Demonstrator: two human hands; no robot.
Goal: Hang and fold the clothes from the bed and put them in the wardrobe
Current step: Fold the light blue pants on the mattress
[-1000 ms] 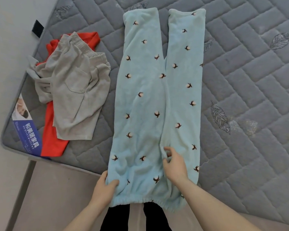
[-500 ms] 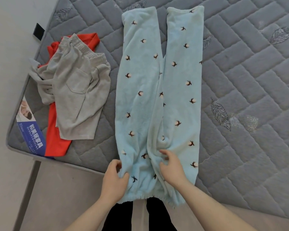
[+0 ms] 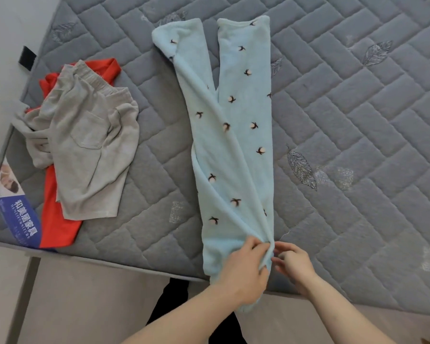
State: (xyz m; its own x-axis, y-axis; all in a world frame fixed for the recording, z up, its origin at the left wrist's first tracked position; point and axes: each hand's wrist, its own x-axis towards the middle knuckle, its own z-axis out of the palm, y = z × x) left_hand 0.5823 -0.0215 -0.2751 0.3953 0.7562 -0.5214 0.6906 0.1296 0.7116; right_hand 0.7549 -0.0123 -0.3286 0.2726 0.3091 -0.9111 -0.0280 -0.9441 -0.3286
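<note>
Left hand (image 3: 243,271) is gripping the blue fleece trousers (image 3: 236,155) at the mattress (image 3: 358,120) near edge, halving them lengthwise; right hand (image 3: 293,265) is hovering loose-fingered, holding nothing, just beside the fold.

Fluffy matt fleece pyjama trousers (image 3: 236,155), quilted grey fabric mattress (image 3: 358,120), soft grey jersey shorts (image 3: 92,155), smooth red cloth (image 3: 57,219)

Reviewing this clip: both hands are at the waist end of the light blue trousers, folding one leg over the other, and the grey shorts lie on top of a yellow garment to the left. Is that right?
Not quite. In the head view the garment under the grey shorts is red, not yellow. The rest holds: the left hand and right hand are at the waist end of the light blue trousers, folding one leg over the other.
</note>
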